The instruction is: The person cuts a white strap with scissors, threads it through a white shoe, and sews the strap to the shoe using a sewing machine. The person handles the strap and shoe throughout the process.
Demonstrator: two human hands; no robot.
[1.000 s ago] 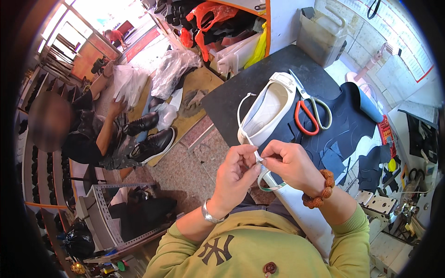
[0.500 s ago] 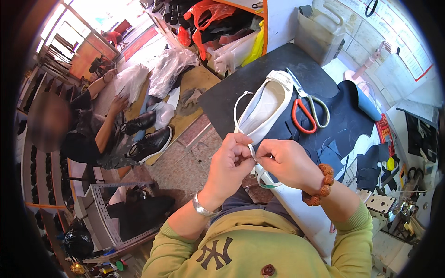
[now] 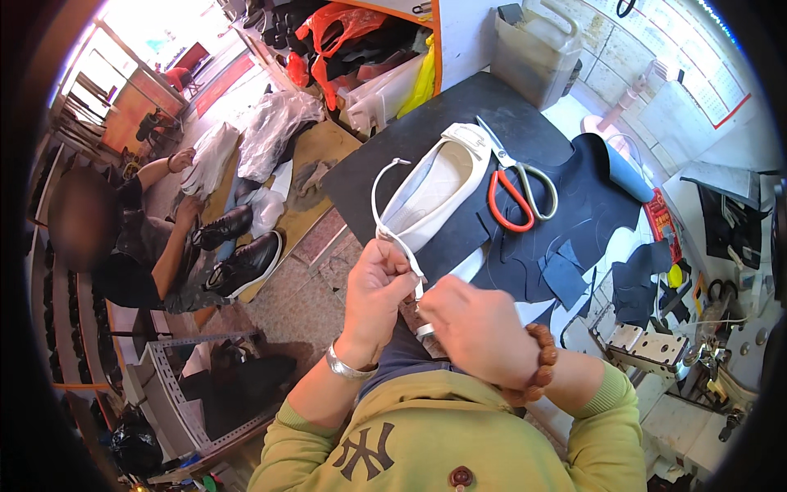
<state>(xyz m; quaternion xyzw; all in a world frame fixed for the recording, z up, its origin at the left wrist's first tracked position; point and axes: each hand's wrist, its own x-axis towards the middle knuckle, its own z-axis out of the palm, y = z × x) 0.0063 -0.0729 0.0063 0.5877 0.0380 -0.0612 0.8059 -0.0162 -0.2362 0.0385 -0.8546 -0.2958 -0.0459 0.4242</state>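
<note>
A white flat shoe (image 3: 443, 184) lies on the black work surface, its insole facing up. A thin white strap (image 3: 382, 193) runs from its heel side down to my hands. My left hand (image 3: 379, 289) is closed, pinching that strap between thumb and fingers. Close by on the right, my right hand (image 3: 479, 326) is curled shut at the strap's lower part, its fingertips mostly hidden behind the knuckles. Below the fingers shows a small pale loop, perhaps the strap's end. Scissors (image 3: 510, 184) with one red and one grey handle lie just right of the shoe.
Black sheet material (image 3: 574, 213) and dark scraps (image 3: 566, 275) cover the right of the table. A cloudy plastic jug (image 3: 534, 53) stands at the back. Metal machine parts (image 3: 648, 348) sit at right. Left, another person (image 3: 135, 238) sits near black shoes (image 3: 246, 266).
Both hands have come down and nearer my body along the strap. My right hand has turned so its back covers more of the fingers. The view has shifted slightly right.
</note>
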